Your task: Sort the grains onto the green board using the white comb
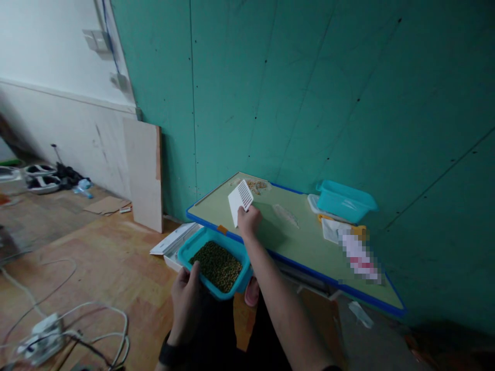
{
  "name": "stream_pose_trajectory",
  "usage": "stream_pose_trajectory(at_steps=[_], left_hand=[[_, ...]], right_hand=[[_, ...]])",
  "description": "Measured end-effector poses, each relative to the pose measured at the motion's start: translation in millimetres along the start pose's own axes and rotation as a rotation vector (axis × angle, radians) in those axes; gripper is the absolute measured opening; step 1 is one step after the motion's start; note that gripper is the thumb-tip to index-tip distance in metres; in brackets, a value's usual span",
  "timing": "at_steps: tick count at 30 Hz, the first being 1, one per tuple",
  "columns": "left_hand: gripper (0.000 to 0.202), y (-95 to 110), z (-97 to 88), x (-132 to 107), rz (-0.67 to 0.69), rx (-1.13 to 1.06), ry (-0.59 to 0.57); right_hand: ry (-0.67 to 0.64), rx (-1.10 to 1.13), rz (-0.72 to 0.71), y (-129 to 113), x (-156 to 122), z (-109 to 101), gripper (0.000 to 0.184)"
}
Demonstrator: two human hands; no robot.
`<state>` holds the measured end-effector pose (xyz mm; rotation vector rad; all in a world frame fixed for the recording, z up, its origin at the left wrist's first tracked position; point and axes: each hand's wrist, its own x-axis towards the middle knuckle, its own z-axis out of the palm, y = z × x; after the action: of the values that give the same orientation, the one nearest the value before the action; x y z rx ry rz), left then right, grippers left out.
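Observation:
My left hand (186,296) grips the near left rim of a turquoise plastic tub (244,282), its thumb on top of the edge. Dark green beans and tan beans (216,264) lie inside the tub, which is held low at the table's front edge. Over the table's left part, my right hand (250,220) is closed round the handle end of a white slotted scoop (235,202). The scoop is tilted with its slots at the upper right. Behind it, a scatter of yellowish grains (258,186) lies on the tabletop; a strip of whitish grains (286,215) is to the right.
The green-topped table (309,247) with blue edging stands against a green wall. At its right are another turquoise tub (344,201), a white lid (313,203) and a pixelated packet (359,257). A power strip (44,337) with cables lies on the floor at left.

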<state>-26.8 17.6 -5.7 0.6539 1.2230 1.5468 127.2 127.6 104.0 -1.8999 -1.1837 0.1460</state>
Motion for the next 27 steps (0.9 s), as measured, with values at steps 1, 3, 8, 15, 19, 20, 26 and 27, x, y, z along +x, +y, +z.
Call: stream_pose_trajectory(at_steps=[1,3,8,15,19,20,26,27], left_hand=[[0.052,-1,-0.5,1,-0.024,-0.023,-0.024],[0.053,-2,-1.0,2,-0.049,-0.041,-0.032],[0.053,-6,-2.4,4,-0.012,-0.017,0.006],[0.048,-13,-4.7,7,0.030,0.036,-0.015],[0.050,-10,-3.5,5,0.020,0.038,-0.014],[0.050,-9,-3.2,4,0.019,0.040,-0.014],[0.053,-4,-3.7,1,0.021,0.072,-0.011],[0.053,-4,-3.8,0,0.018,0.082,-0.018]], right_hand=[[0.013,0.001,0.017,7,3,-5,0.026],[0.041,-0.008,0.037,22,8,-16,0.028],[0.108,-0.033,0.058,58,21,-46,0.031],[0.184,-0.131,0.034,114,41,-89,0.035],[0.226,-0.101,0.052,136,44,-104,0.035],[0.232,-0.071,0.048,135,44,-104,0.035],[0.170,0.045,-0.088,67,43,-52,0.031],[0.138,0.059,-0.081,50,41,-37,0.030]])
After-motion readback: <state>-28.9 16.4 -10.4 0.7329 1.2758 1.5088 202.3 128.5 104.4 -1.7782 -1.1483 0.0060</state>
